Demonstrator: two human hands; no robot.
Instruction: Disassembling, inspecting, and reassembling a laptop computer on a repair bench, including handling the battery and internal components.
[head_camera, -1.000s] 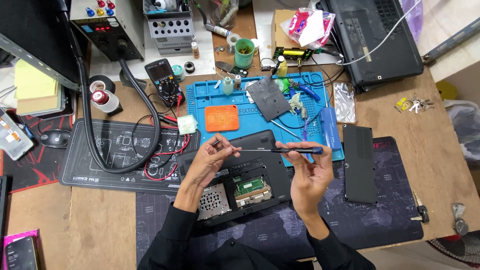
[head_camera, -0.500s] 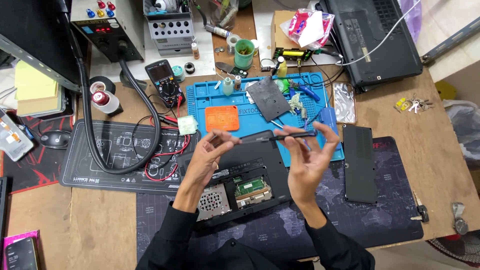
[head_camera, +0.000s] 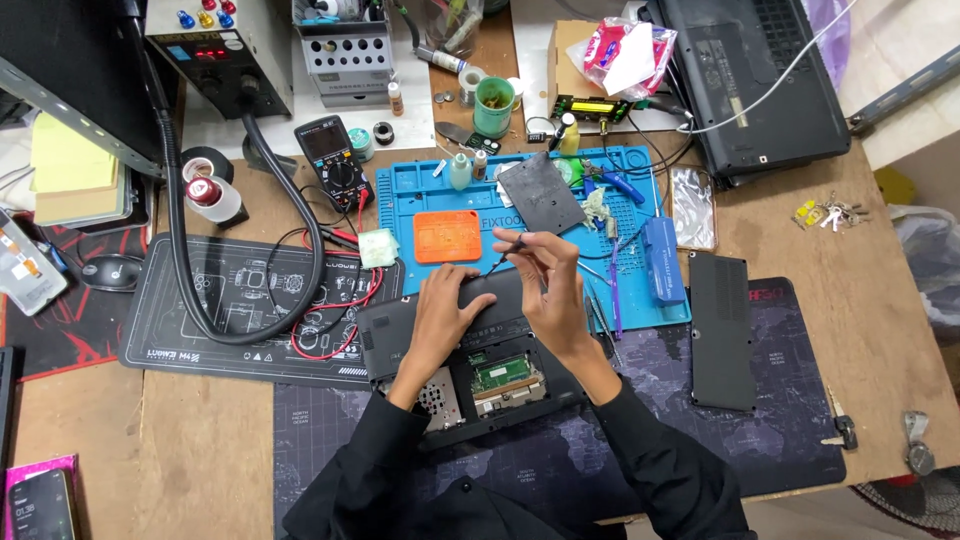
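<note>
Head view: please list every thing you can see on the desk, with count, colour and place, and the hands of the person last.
opened laptop: 1, black, underside up, front centre
thin tool: 1, dark, above the laptop
silicone work mat: 1, blue, behind the laptop
small tray: 1, orange, on the blue mat
square cover plate: 1, dark grey, on the blue mat
long cover panel: 1, black, right of the laptop
multimeter: 1, black, back left of centre
second laptop: 1, black, back right
cup: 1, green, back centre
keys: 1 bunch, right edge
left hand: rests flat on the laptop
right hand: pinches the thin tool
</note>
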